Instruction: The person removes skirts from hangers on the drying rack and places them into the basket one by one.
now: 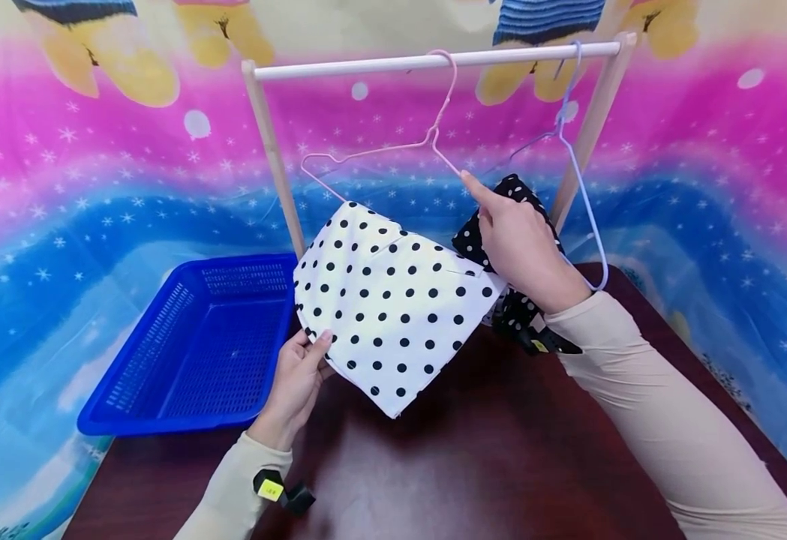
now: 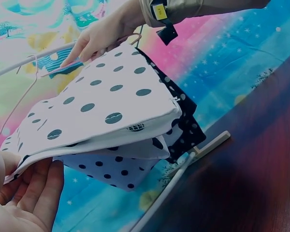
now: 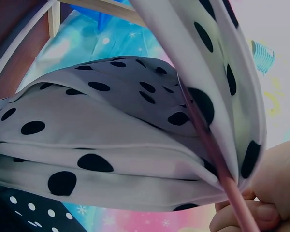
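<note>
A folded white cloth with black dots [image 1: 393,292] hangs at the pink hanger [image 1: 393,148], which is hooked over the white rail. My left hand [image 1: 296,375] pinches the cloth's lower left edge between thumb and fingers. At the hanger's right arm is my right hand [image 1: 520,238], its index finger stretched along the wire. In the right wrist view, curled fingers [image 3: 266,212] grip the pink hanger [image 3: 232,193] where it runs between folds of the white cloth [image 3: 111,130]. Behind the right hand hangs a black cloth with white dots [image 1: 470,240], partly hidden.
The rail [image 1: 359,65] sits on a wooden stand with a post [image 1: 274,150] at each side. A blue hanger [image 1: 585,187] hangs at its right end. A blue plastic basket [image 1: 184,424] stands on the dark table [image 1: 501,450] at left. A patterned backdrop [image 1: 82,150] surrounds everything.
</note>
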### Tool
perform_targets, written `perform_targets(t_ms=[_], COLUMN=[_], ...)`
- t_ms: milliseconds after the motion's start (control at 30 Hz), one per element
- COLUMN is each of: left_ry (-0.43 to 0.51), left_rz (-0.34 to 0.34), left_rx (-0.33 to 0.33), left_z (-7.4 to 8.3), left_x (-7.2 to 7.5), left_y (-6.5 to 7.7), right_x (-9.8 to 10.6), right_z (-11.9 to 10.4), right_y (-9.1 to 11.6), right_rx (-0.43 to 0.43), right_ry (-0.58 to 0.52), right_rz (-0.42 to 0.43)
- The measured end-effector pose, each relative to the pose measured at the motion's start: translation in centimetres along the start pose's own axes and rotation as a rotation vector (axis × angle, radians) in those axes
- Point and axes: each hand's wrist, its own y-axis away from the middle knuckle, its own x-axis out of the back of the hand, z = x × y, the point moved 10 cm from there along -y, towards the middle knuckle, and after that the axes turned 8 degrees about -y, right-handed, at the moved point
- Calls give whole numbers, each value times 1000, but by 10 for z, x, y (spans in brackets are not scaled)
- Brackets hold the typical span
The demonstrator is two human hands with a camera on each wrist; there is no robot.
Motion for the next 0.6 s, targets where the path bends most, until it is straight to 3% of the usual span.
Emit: perform_targets(t_ms=[600], left_ry=[-9], left_rz=[-17], left_rx=[-35], left_z=[16], left_x=[6], left_y=[5], right_x=[0], right_z=[1], right_y=[-1], right_rx=[-7], right_ry=[-2], right_rz=[-12])
